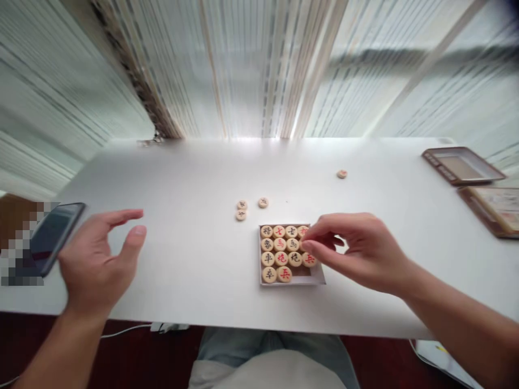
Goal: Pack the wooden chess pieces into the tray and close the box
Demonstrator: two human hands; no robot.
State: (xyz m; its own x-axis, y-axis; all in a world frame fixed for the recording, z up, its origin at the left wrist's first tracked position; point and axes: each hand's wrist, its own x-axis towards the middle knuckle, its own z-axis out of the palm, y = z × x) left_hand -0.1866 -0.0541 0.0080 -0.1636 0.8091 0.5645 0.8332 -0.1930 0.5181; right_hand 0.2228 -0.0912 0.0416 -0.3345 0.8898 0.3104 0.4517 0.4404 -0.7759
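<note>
A shallow white box (293,284) holds round wooden Chinese chess pieces (281,245) in rows, with red and black characters facing up. In its bottom row, the right part shows bare floor. My right hand (352,246) reaches over the box's right side, thumb and forefinger pinched at a Chinese chess piece in the second row, mostly hidden by the fingertips. To the left, my left hand (103,254) hovers over the table with thumb and fingers apart, holding nothing. Three loose pieces (242,210) lie just beyond the box, two of them touching.
Another loose piece (342,174) lies farther back on the white table (182,259). At the right edge are an open box lid or tray (464,166) and a brown-edged box part (492,210). A phone (59,235) stands beside my left hand. Striped curtains (243,65) hang behind.
</note>
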